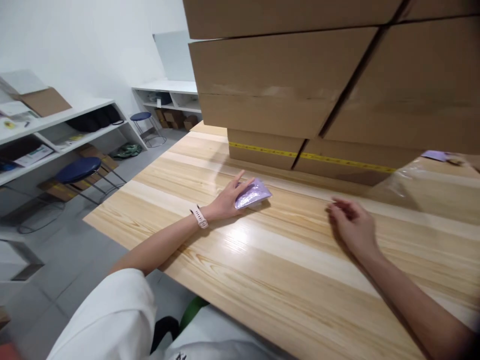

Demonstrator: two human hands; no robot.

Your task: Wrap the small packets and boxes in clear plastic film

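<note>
My left hand (227, 199) lies on the wooden table (285, 270) with its fingers around a small purple packet in clear wrap (253, 193), thumb raised. A pale watch sits on that wrist. My right hand (352, 225) hovers low over the table to the right, fingers loosely curled, holding nothing. A stack of large cardboard boxes (300, 85) stands just behind both hands.
Clear plastic bags (423, 185) lie at the right by the boxes, with another purple item (435, 155) beyond. White shelves (56, 130) and two blue stools (80, 170) stand on the grey floor to the left.
</note>
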